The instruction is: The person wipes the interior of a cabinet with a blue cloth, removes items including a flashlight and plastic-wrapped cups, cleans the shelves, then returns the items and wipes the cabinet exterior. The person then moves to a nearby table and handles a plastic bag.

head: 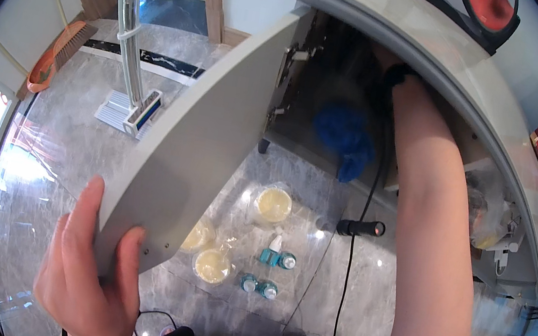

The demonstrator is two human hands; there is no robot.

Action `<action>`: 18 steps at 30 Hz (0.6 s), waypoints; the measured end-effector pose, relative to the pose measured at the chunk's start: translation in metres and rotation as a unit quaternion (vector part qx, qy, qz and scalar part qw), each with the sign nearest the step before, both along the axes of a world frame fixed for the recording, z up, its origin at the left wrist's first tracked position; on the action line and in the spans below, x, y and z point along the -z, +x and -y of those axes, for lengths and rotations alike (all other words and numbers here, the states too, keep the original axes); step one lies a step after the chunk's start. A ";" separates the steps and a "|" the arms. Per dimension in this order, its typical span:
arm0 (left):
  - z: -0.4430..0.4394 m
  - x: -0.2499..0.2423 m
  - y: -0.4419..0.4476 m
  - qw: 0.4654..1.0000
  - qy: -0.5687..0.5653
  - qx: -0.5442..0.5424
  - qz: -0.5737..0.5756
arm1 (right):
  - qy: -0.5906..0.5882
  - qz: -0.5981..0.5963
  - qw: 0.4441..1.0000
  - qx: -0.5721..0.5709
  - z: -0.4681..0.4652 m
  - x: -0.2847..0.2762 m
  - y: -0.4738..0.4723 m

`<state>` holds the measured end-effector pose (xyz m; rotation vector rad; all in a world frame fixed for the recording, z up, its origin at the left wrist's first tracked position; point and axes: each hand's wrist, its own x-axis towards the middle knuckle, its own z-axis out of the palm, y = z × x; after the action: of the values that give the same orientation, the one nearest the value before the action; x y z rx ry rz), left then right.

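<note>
My left hand (95, 267) grips the edge of a grey cabinet door (200, 136), which stands ajar on its metal hinges. My right arm reaches deep into the dark cabinet, a black band around the wrist; the right hand (384, 54) is mostly lost in shadow, so its fingers and anything in them are hidden. Beside that arm, a crumpled blue cloth or bag (345, 138) lies at the cabinet's front edge. On the floor below are a black flashlight (361, 228), small bottles of blue liquid (270, 255) and round clear containers with pale yellow contents (273, 205).
A flat mop (135, 112) stands on the marble floor behind the door. An orange-handled brush (57, 55) lies by the left wall. Overhead curves the countertop edge (406, 36). A black cable (345, 285) runs across the floor, and clear plastic bags (484, 207) fill a right-hand shelf.
</note>
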<state>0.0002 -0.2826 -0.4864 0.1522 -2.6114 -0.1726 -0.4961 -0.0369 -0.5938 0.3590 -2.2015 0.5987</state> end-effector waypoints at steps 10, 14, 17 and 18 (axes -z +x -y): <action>0.005 0.005 -0.004 0.998 -0.044 0.010 -0.041 | 0.001 0.057 0.998 -0.032 -0.020 0.001 0.049; 0.005 0.010 -0.004 0.998 -0.035 0.009 -0.057 | -0.012 0.089 0.994 -0.060 -0.032 -0.007 0.085; 0.006 0.011 -0.004 0.997 -0.038 0.005 -0.071 | -0.042 0.135 0.983 -0.116 -0.035 -0.019 0.127; 0.006 0.012 -0.004 0.996 -0.042 0.008 -0.080 | -0.060 0.169 0.973 -0.146 -0.036 -0.023 0.145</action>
<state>-0.0035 -0.2882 -0.4983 0.0840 -2.4567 -0.0775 -0.3508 -0.0012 -0.5713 0.5565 -2.4387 1.0125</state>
